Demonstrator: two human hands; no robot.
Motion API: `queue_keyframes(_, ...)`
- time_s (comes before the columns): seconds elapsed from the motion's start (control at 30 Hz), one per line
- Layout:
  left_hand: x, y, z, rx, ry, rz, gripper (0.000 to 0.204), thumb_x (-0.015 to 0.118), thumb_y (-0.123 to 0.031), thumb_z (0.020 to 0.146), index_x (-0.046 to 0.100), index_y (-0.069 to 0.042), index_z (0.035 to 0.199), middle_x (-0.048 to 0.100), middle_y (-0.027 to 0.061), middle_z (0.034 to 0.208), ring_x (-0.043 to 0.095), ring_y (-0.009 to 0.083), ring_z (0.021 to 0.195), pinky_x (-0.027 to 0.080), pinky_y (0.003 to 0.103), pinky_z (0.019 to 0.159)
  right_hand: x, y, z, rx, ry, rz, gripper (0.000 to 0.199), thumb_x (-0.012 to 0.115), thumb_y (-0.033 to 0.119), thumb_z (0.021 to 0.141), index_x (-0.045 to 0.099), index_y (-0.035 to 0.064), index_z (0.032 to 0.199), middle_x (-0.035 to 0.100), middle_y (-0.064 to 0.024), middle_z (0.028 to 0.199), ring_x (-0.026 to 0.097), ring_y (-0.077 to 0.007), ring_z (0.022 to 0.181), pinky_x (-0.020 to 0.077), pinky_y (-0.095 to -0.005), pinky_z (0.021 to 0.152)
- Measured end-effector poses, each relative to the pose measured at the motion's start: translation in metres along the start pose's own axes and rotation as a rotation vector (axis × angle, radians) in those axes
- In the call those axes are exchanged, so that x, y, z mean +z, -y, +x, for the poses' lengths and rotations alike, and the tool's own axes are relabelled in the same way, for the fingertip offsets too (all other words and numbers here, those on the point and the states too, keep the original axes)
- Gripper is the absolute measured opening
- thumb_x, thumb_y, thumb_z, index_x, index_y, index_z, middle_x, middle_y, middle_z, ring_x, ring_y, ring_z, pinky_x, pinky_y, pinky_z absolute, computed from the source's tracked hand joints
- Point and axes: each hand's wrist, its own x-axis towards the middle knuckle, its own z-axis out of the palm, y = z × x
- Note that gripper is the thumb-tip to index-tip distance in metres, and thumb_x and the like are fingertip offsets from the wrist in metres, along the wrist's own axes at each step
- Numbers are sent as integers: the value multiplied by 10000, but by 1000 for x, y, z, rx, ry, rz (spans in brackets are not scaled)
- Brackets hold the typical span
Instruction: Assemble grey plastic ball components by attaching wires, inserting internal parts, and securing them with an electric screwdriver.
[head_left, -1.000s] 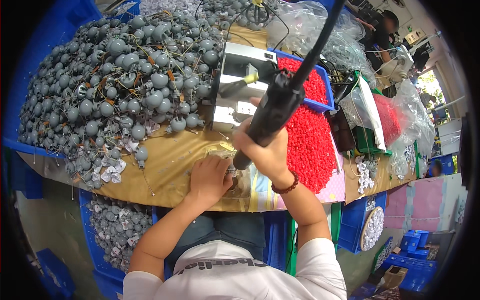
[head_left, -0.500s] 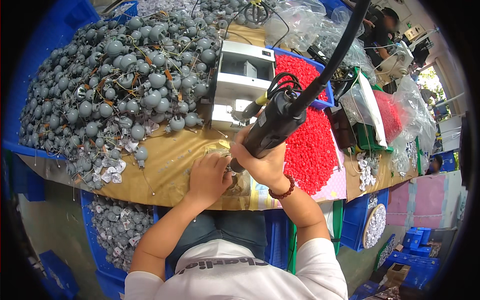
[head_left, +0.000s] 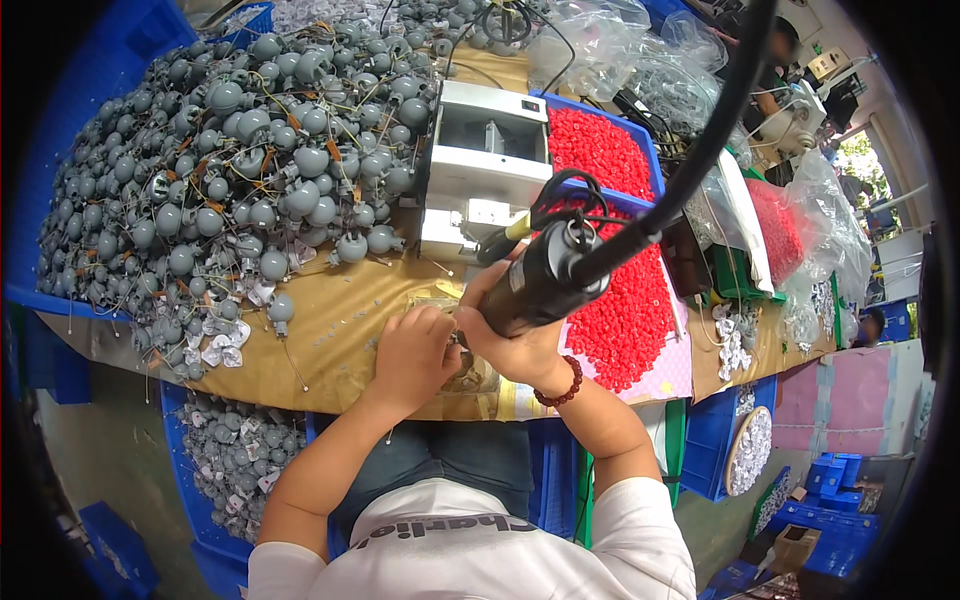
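Note:
My right hand (head_left: 515,345), a beaded bracelet on its wrist, is wrapped round a black electric screwdriver (head_left: 545,280) with a thick cable at its top. The tool leans over the table's near edge, and its tip is hidden behind my fingers. Close beside it, my left hand (head_left: 415,345) has its fingers curled over a small part I cannot make out. Both hands almost touch, above the brown-covered tabletop (head_left: 340,375). Just beyond them stands a silver-white box-shaped machine (head_left: 490,150).
Grey bulb-shaped parts with wires (head_left: 230,150) are heaped at the left. Small red pieces (head_left: 625,310) lie at the right, with more in a blue tray (head_left: 648,160). A blue crate (head_left: 195,470) of grey parts stands below the table. People are in the background.
The screwdriver has tilted, its upper end shifting right and toward me, and its cable has swung right. My right hand has turned slightly with it; my left hand has hardly moved.

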Motion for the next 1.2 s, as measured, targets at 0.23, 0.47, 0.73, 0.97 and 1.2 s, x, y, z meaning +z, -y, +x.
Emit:
queue_keyframes(0.23,-4,-3,3,-4,14,7,361,742,-99,726,585,-107,1051,600,71,972,612,290,1026,451,440,829,-17,-37,-26,-205,205,-516,256,823,48,766,649,48,954,641,-25,823,637,-147,733,514,-300,683)
queue_keyframes(0.47,-3,-2,2,-12,39,17,383,751,-102,722,588,-104,1069,606,70,981,611,295,1024,449,437,827,-14,-50,-35,-37,147,-341,209,807,31,760,660,40,908,661,-35,866,649,-162,758,523,-297,701)
queue_keyframes(0.73,-6,-7,-1,-98,22,-28,416,765,-133,775,610,-78,1157,612,101,1187,562,317,1181,455,456,959,-34,5,12,149,-176,-161,178,691,-29,892,597,11,1037,664,-53,825,655,-135,706,525,-281,631)
queue_keyframes(0.97,9,-13,-10,-167,-53,-44,423,758,-137,813,616,-49,1202,598,118,1317,478,359,1339,416,485,1067,-95,-55,11,135,-475,-225,420,738,76,929,533,-15,1285,637,-85,1125,624,-158,1039,519,-306,873)
queue_keyframes(1.2,11,-5,-21,-63,-73,-95,359,769,-108,823,627,-66,1149,695,90,1190,522,364,1332,411,483,1062,-46,-59,-50,422,-59,-218,282,739,107,942,680,-32,1180,720,-108,974,652,-154,799,523,-286,689)
